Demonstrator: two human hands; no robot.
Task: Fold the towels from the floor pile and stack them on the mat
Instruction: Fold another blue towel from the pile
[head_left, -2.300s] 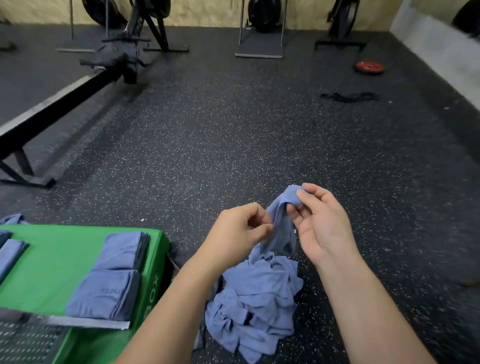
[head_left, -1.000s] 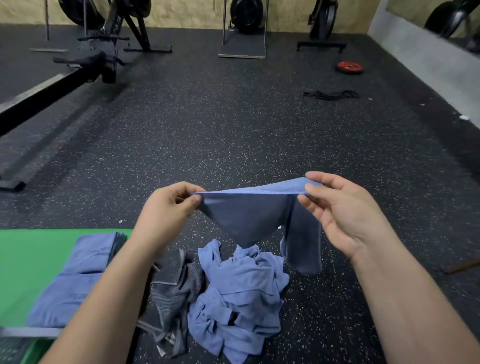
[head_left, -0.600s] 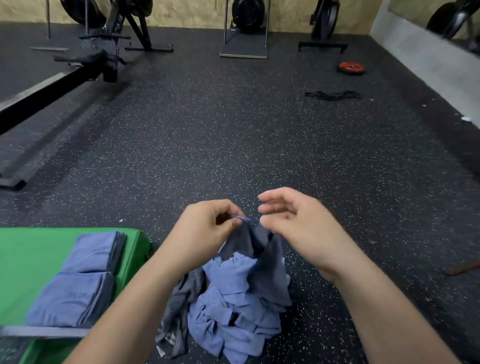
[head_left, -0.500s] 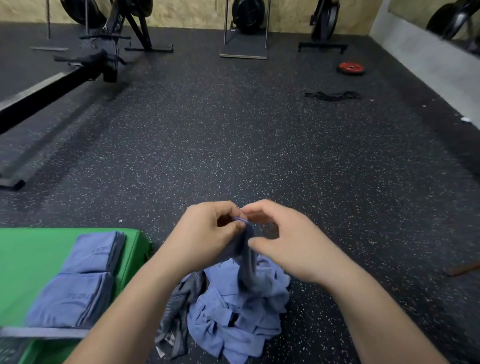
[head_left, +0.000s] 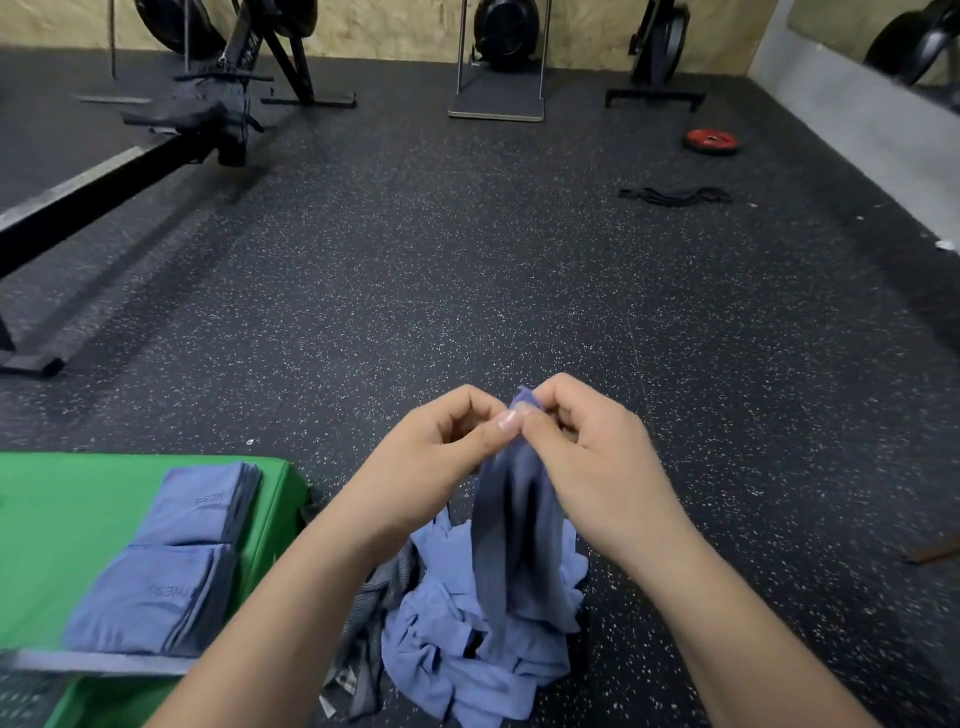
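Note:
My left hand (head_left: 441, 457) and my right hand (head_left: 587, 462) meet at the centre and both pinch the top edge of a blue towel (head_left: 514, 530). The towel hangs doubled lengthwise from my fingers, its lower end reaching the crumpled pile of blue and grey towels (head_left: 467, 654) on the floor. On the green mat (head_left: 67, 514) at the lower left lie two folded blue towels: one towel (head_left: 205, 501) further back, the other towel (head_left: 150, 597) nearer to me.
A black rowing machine rail (head_left: 104, 176) runs along the left. Exercise machines stand by the back wall. On the speckled black floor at the far right lie a red weight plate (head_left: 711, 141) and a black band (head_left: 672, 196).
One second ago my hands held the towel stretched wide apart. They have come together, so the towel now hangs doubled from one joined grip. The folded towels on the mat have not moved.

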